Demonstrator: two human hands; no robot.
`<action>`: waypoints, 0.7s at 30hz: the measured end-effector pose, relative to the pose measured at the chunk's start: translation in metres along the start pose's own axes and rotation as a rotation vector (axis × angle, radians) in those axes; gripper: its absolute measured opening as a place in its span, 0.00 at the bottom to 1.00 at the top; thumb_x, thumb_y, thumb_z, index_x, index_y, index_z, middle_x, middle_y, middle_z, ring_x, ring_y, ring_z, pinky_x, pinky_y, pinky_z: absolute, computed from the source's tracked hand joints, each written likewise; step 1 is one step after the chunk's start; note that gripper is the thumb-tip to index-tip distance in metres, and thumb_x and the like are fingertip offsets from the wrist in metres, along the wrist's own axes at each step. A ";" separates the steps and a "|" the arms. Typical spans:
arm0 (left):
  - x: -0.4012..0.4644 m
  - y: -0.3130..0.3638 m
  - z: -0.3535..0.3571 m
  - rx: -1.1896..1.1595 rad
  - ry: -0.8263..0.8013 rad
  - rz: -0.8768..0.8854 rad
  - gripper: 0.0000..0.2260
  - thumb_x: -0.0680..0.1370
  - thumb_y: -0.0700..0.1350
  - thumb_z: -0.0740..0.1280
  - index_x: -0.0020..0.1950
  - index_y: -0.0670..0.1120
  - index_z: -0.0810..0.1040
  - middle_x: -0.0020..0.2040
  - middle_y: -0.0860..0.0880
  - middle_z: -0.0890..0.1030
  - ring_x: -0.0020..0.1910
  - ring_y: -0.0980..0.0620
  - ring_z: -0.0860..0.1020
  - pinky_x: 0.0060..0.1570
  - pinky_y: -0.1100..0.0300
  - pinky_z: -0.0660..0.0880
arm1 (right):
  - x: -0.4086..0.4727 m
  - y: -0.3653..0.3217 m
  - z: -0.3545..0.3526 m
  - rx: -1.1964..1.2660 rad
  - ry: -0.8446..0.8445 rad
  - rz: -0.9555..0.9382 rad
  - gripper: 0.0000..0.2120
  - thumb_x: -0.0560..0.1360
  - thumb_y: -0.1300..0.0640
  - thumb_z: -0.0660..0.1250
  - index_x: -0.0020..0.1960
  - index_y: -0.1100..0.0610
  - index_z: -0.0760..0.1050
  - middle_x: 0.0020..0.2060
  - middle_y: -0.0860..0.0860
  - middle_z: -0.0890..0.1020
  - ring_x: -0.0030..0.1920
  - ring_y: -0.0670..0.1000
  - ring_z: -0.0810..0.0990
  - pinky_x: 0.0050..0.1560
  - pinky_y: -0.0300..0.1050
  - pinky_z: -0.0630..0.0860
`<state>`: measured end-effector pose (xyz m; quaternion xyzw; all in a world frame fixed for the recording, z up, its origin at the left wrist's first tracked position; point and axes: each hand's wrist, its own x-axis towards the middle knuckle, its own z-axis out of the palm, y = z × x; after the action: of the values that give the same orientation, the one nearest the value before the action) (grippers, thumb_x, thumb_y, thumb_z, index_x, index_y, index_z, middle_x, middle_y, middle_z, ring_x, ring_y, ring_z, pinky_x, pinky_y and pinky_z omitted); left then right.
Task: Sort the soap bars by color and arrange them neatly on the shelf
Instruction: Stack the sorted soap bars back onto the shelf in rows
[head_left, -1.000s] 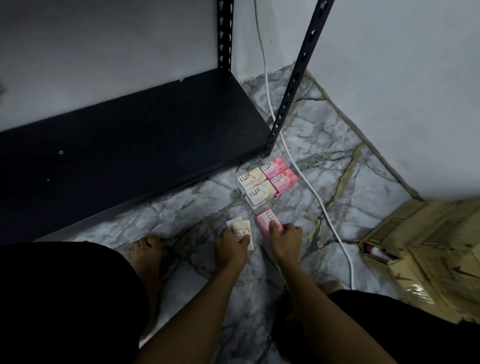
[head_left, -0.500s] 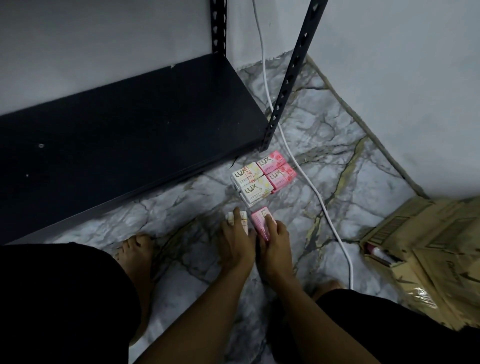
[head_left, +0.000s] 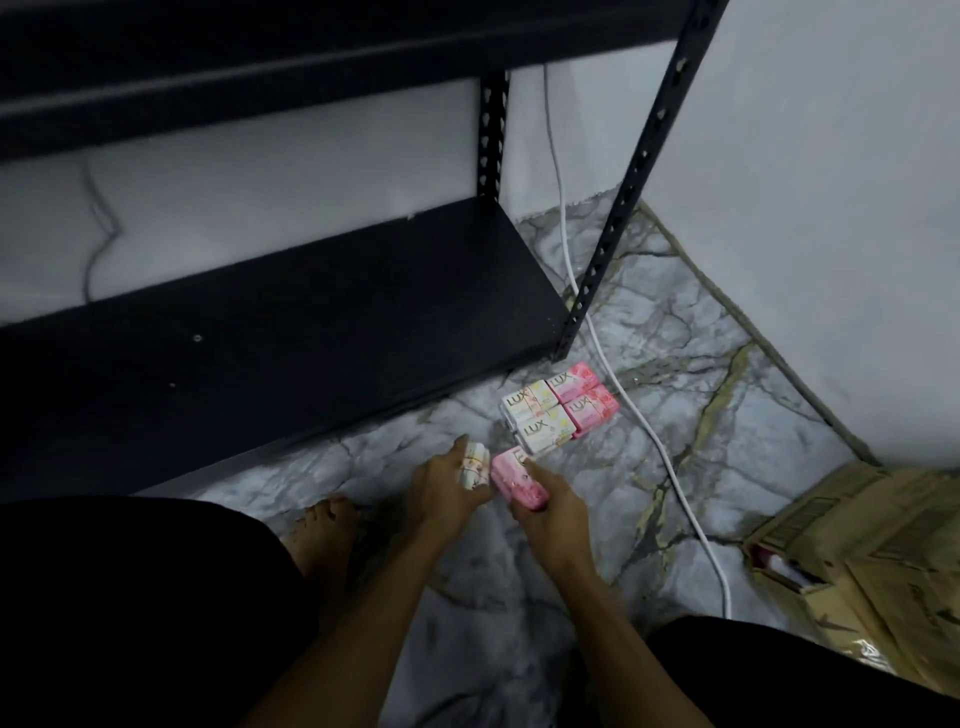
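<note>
low over the marble floor (head_left: 675, 374), the left hand (head_left: 441, 493) curls its fingers round a white soap bar (head_left: 474, 467), and the right hand (head_left: 550, 512) grips a pink soap bar (head_left: 514, 480) just beside it. four more bars, two white (head_left: 535, 418) and two pink (head_left: 584, 396), lie packed together on the floor by the dark shelf (head_left: 311, 338), near its front post.

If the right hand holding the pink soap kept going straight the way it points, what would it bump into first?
Probably the stacked soap bars on the floor. The right hand with its pink soap bar points up and forward at the nearest white bar. Depth is unclear, so if raised it might pass above them.
</note>
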<state>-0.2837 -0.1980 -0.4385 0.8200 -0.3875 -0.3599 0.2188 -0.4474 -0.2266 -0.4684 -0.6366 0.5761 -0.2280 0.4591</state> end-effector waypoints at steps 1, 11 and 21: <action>-0.005 0.004 -0.018 -0.037 0.033 0.001 0.38 0.70 0.49 0.77 0.77 0.54 0.67 0.63 0.45 0.81 0.62 0.47 0.78 0.61 0.54 0.75 | -0.001 -0.017 0.001 0.056 0.007 -0.022 0.21 0.72 0.60 0.75 0.64 0.53 0.79 0.51 0.47 0.83 0.47 0.39 0.80 0.49 0.30 0.77; -0.117 0.127 -0.241 -0.185 0.384 0.401 0.44 0.70 0.47 0.77 0.80 0.53 0.56 0.51 0.53 0.82 0.48 0.59 0.75 0.38 0.82 0.67 | -0.033 -0.260 -0.056 0.351 0.116 -0.446 0.25 0.70 0.59 0.78 0.65 0.47 0.79 0.53 0.40 0.84 0.53 0.40 0.83 0.55 0.40 0.80; -0.154 0.187 -0.393 -0.033 0.688 0.554 0.23 0.71 0.47 0.77 0.57 0.50 0.67 0.48 0.49 0.79 0.39 0.58 0.76 0.26 0.69 0.68 | -0.035 -0.448 -0.097 0.119 0.157 -0.770 0.19 0.68 0.56 0.79 0.53 0.47 0.74 0.47 0.46 0.83 0.43 0.45 0.83 0.41 0.44 0.81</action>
<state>-0.1424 -0.1574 -0.0007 0.7536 -0.4915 0.0001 0.4364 -0.3000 -0.2635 -0.0347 -0.7591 0.3142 -0.4644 0.3308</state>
